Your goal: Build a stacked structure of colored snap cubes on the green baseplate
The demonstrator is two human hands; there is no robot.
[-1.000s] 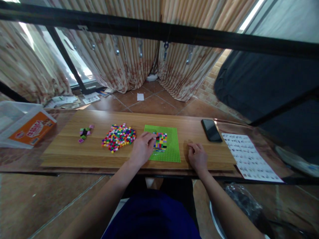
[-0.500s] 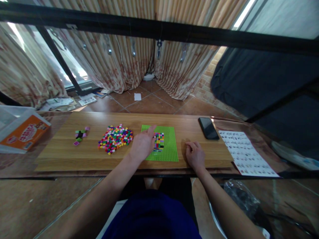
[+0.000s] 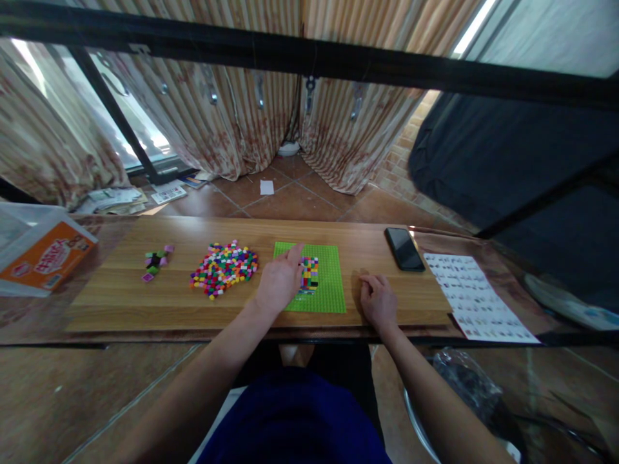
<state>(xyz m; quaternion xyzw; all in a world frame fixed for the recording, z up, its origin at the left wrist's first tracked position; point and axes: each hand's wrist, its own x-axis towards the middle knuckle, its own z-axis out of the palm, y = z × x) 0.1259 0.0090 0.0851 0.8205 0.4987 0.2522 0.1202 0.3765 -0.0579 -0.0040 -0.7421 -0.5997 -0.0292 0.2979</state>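
Note:
My left hand (image 3: 279,281) is over the left half of a green studded baseplate (image 3: 331,277), its fingers closed and pointing down at the bricks. Whatever it pinches is hidden beneath it. Rows of small coloured building bricks (image 3: 309,276) are fixed on the plate, partly covered by that hand. To the left lies a loose heap of small multicoloured bricks (image 3: 225,267). My right hand (image 3: 378,300) rests on the wooden board just right of the baseplate, fingers curled in, with nothing visible in it.
A black phone (image 3: 405,249) lies at the board's back right, beside a printed sheet (image 3: 478,296). At the left are a small group of pink, green and black pieces (image 3: 155,263) and a clear plastic box with an orange label (image 3: 48,254). A dark bar (image 3: 309,57) crosses above.
Little differs. My left hand has shifted very slightly over the bricks on the baseplate; my right hand stays where it was.

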